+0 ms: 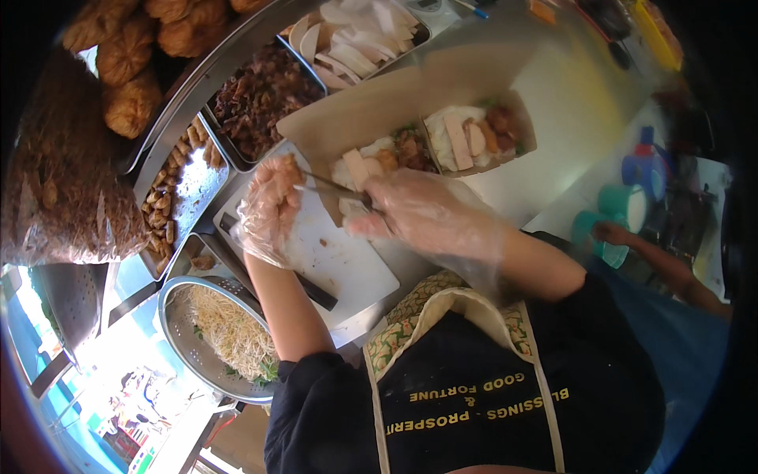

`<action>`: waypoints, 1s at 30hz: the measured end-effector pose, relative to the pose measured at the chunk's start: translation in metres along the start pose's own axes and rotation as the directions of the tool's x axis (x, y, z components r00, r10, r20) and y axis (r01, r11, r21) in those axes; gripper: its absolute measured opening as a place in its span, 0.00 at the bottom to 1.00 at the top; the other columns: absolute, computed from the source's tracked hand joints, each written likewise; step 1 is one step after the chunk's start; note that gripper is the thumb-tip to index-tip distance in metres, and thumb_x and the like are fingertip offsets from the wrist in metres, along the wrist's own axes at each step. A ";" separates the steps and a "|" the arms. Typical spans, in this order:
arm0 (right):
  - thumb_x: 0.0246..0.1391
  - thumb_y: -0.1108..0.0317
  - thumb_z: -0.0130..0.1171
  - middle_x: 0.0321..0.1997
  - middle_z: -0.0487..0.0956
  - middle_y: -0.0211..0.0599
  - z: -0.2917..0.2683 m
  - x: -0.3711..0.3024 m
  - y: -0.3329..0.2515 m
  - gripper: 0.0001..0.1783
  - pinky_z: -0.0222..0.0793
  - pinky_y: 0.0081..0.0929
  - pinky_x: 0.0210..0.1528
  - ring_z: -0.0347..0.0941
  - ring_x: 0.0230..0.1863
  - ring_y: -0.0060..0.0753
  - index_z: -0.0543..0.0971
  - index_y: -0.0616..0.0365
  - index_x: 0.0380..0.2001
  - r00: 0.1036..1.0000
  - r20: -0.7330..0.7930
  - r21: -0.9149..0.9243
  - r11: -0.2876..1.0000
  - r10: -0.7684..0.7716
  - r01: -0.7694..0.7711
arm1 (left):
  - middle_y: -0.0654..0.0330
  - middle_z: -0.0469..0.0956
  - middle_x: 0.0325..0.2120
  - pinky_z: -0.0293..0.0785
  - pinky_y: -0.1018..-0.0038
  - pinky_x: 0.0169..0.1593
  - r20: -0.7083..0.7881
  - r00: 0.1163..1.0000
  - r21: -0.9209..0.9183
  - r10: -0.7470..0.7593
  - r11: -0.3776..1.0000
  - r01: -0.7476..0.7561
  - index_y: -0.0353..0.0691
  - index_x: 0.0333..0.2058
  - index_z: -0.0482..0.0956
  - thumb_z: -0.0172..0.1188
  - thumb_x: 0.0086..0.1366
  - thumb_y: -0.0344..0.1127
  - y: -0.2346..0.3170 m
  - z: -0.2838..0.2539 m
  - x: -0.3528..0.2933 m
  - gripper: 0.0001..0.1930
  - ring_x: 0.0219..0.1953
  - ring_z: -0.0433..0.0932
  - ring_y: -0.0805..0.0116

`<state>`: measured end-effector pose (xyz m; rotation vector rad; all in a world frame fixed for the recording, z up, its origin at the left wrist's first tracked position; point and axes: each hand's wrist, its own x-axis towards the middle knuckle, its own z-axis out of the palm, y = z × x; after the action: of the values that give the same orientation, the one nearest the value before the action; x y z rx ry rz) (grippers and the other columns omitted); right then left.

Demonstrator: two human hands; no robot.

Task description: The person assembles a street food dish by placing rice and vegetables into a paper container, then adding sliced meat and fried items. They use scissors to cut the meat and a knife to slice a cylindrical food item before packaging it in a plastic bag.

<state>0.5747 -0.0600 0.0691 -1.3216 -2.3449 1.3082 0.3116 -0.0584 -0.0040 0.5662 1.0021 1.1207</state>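
Observation:
My left hand (270,201), in a clear plastic glove, is closed above the white cutting board (359,272). Its fingers hold something pale brown, mostly hidden by the fingers and glove. Gloved too, my right hand (414,209) grips a pair of scissors (335,190). The scissor blades point left and reach the fingers of my left hand. Just beyond my right hand stands an open brown cardboard food box (316,126), holding pale food with slices and browned pieces on top. A second filled box (530,130) stands to its right.
Metal trays hold dark chopped meat (264,99), pale slices (359,39) and small browned rolls (162,197). A colander (178,347) of thin noodles or sprouts sits near left. A dark-handled tool (316,292) lies on the board. Another person's arm (663,257) reaches towards green cups (624,205) at right.

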 end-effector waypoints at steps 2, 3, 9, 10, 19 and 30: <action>0.61 0.40 0.57 0.30 0.78 0.54 -0.003 -0.017 -0.002 0.31 0.69 0.49 0.40 0.76 0.35 0.58 0.73 0.63 0.33 1.000 -0.023 -0.009 1.000 0.008 -0.008 | 0.59 0.73 0.34 0.68 0.85 0.23 0.429 0.900 -0.624 0.072 0.744 0.238 0.33 0.50 0.75 0.63 0.66 0.31 -0.022 0.000 0.006 0.16 0.32 0.71 0.72; 0.60 0.40 0.57 0.30 0.78 0.53 -0.004 -0.024 -0.002 0.30 0.69 0.49 0.39 0.76 0.35 0.57 0.73 0.63 0.34 0.999 -0.050 -0.016 1.000 0.008 -0.009 | 0.58 0.73 0.35 0.68 0.85 0.23 0.448 0.893 -0.694 0.047 0.647 0.315 0.32 0.51 0.75 0.63 0.66 0.30 -0.031 -0.001 0.007 0.16 0.33 0.71 0.71; 0.55 0.42 0.62 0.32 0.76 0.47 0.002 -0.025 0.005 0.30 0.70 0.45 0.38 0.76 0.36 0.52 0.73 0.60 0.40 0.969 -0.247 -0.171 0.985 -0.026 -0.017 | 0.55 0.77 0.40 0.68 0.87 0.22 0.454 0.891 -0.797 -0.020 0.437 0.417 0.28 0.51 0.75 0.60 0.68 0.28 -0.074 0.007 0.001 0.16 0.35 0.71 0.68; 0.54 0.42 0.63 0.32 0.76 0.46 0.004 -0.023 0.009 0.30 0.70 0.44 0.38 0.76 0.36 0.52 0.73 0.60 0.42 0.961 -0.274 -0.173 0.985 -0.041 -0.007 | 0.55 0.77 0.40 0.68 0.87 0.22 0.381 0.924 -0.781 -0.047 0.518 0.348 0.28 0.52 0.75 0.59 0.68 0.28 -0.076 0.011 0.001 0.16 0.34 0.71 0.68; 0.52 0.43 0.65 0.42 0.74 0.48 0.007 -0.007 0.022 0.30 0.70 0.44 0.41 0.75 0.39 0.52 0.74 0.58 0.44 0.934 -0.334 -0.383 0.924 -0.126 -0.012 | 0.57 0.76 0.47 0.76 0.79 0.36 -0.217 0.975 0.056 -0.042 0.997 0.055 0.39 0.57 0.75 0.57 0.67 0.31 -0.034 0.045 -0.011 0.19 0.41 0.78 0.69; 0.52 0.42 0.65 0.37 0.76 0.47 0.000 0.056 -0.001 0.28 0.69 0.46 0.46 0.75 0.43 0.52 0.74 0.59 0.37 0.952 -0.220 -0.257 0.954 -0.213 0.154 | 0.54 0.78 0.47 0.81 0.80 0.46 -0.306 0.951 -0.140 0.047 0.986 -0.093 0.35 0.62 0.69 0.55 0.74 0.38 -0.004 0.008 -0.018 0.22 0.51 0.79 0.65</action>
<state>0.5406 -0.0175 0.0547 -1.2055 -2.4329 0.7808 0.3188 -0.0756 0.0033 0.3130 1.1520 1.3631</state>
